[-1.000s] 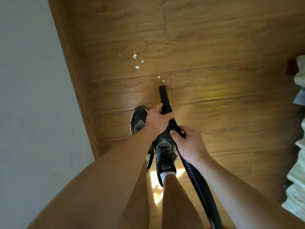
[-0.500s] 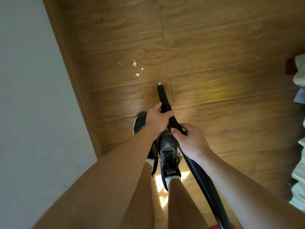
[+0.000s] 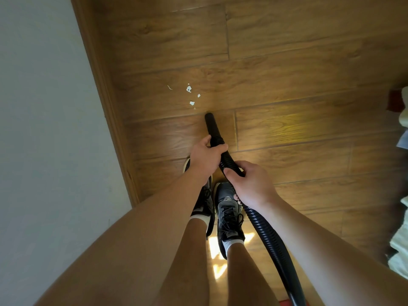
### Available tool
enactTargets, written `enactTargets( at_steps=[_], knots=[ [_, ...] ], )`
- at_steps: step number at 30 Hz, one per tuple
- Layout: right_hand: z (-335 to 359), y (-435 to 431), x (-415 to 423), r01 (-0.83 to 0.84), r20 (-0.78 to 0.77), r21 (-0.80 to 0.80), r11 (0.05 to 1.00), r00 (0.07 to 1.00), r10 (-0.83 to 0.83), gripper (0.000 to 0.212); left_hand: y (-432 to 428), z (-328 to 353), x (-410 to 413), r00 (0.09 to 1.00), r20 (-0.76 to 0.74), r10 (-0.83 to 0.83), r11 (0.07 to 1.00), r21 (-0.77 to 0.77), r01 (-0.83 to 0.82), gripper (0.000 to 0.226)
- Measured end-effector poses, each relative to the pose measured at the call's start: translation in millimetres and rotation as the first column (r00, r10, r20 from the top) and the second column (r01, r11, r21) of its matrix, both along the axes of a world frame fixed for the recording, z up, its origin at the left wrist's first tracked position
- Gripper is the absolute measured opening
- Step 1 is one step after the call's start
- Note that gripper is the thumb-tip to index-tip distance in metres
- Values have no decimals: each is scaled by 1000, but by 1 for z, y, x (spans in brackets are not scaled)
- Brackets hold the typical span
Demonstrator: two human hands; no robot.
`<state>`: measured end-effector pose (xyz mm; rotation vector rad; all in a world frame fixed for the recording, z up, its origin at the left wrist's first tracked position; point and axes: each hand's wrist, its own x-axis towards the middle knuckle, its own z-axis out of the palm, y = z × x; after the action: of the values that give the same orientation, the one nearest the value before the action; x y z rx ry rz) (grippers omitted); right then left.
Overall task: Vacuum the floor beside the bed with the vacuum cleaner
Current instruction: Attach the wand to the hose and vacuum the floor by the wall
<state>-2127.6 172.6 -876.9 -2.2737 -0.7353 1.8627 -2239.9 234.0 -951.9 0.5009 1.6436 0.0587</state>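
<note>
Change: the small white bits that lay just ahead of the nozzle (image 3: 209, 119) a second ago are gone, and its tip now sits closer to the remaining paper scraps (image 3: 189, 89).
Vacuum hose (image 3: 268, 239): black and ribbed. It runs from the bottom edge right of centre up to the middle of the frame, where it ends in the smooth nozzle pointing at the floor (image 3: 298, 62).
Left hand (image 3: 205, 159): curled round the hose just behind the nozzle, thumb on the left side, fingers wrapped over the top.
Right hand (image 3: 249, 184): gripping the ribbed hose just below the left hand, thumb pressed along it.
Scraps: a loose cluster above and left of the nozzle tip; the nearest is just beside it.
Shoes (image 3: 228, 208): dark laced pair, side by side under the hands.
Wall (image 3: 44, 129): pale, fills the left side and meets the wood floor at a skirting board (image 3: 106, 96).
Bedding (image 3: 400, 246): pale fabric at the right edge, well apart from the nozzle.
Light: bright sun patches (image 3: 217, 246) on the floor by the feet.
</note>
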Motion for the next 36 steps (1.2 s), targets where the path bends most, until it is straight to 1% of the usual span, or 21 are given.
enactTargets(
  at_steps=[4, 7, 12, 16, 21, 27, 31, 36],
  knots=[
    [2, 13, -10, -6, -18, -6, 1000, 1000, 6, 12, 9, 0, -11, 999, -29, 26, 1000, 16, -26, 60],
    [4, 23, -17, -26, -19, 4, 1000, 999, 26, 6, 16, -1, -17, 998, -45, 52, 998, 33, -50, 61],
    [5, 37, -24, -46, -9, -9, 999, 999, 46, 23, 26, -1, -22, 993, -70, 97, 995, 42, -94, 63],
    [6, 45, -25, -47, 2, -22, 999, 999, 47, 24, 31, 0, -22, 993, -69, 91, 995, 49, -88, 57],
    [2, 49, -24, -12, -9, -12, 1000, 1000, 12, 19, 40, 0, -21, 994, -71, 78, 996, 53, -74, 64],
    [-3, 53, -22, 19, 6, -4, 1000, 1000, -19, 19, 48, -4, -17, 996, -36, 80, 996, 44, -79, 59],
    [-2, 56, -22, 26, 23, 12, 1000, 999, -26, 19, 54, -1, -14, 999, -19, 42, 998, 55, -41, 53],
    [-4, 62, -24, 35, 5, 14, 999, 999, -36, 18, 62, 0, -17, 999, -30, 42, 997, 61, -40, 55]
  ],
)
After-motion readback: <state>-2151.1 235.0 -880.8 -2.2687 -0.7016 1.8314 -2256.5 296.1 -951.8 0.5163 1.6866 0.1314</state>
